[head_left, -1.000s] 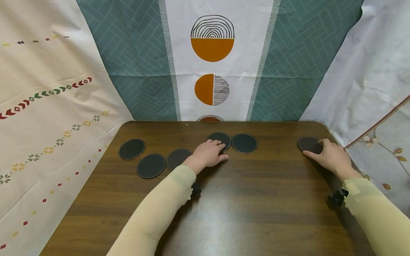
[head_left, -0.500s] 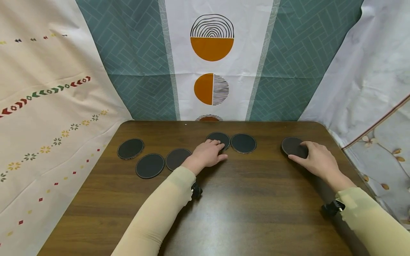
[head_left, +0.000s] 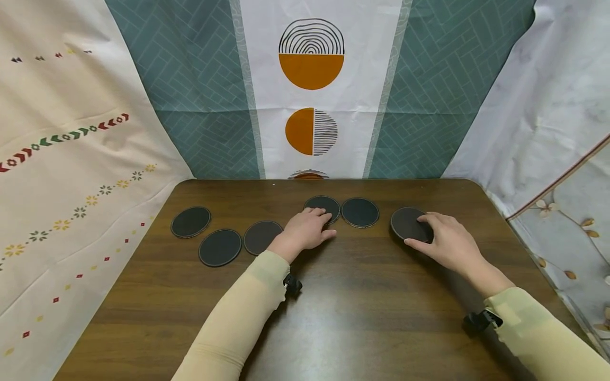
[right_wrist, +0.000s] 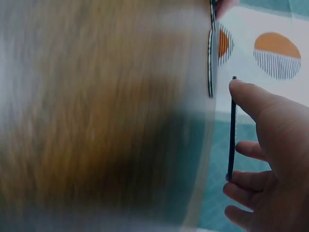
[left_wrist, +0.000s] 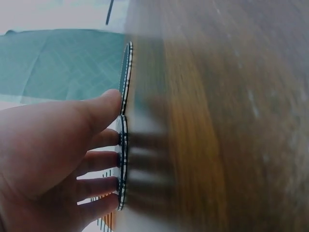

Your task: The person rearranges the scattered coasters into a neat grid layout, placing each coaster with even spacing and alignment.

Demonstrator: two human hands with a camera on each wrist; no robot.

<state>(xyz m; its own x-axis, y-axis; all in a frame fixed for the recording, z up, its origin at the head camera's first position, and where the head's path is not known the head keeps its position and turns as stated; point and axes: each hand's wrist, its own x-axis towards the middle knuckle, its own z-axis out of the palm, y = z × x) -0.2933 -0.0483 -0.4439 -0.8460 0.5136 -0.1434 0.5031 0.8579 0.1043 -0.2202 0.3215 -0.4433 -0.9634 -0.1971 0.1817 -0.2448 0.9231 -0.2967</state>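
My right hand (head_left: 450,241) grips a round black coaster (head_left: 406,223) by its edge, thumb on the near side and fingers on the far side. In the right wrist view a gap separates this coaster (right_wrist: 232,130) from the tabletop. The fingertips of my left hand (head_left: 305,230) rest on another black coaster (head_left: 318,203) near the back of the table, partly hidden by those fingers. Right beside that one lies a further coaster (head_left: 360,212). In the left wrist view my fingers reach straight down onto the coaster's face (left_wrist: 121,159).
Toward the left of the brown wooden table (head_left: 371,307) lie three more black coasters: one at the far left (head_left: 190,221), one nearer me (head_left: 220,247) and one by my left wrist (head_left: 261,236). Patterned cloths (head_left: 200,116) hang behind and along the sides.
My right hand has carried its coaster leftward from the right edge of the table, closer to the pair at the back. The left hand has stayed on its coaster.
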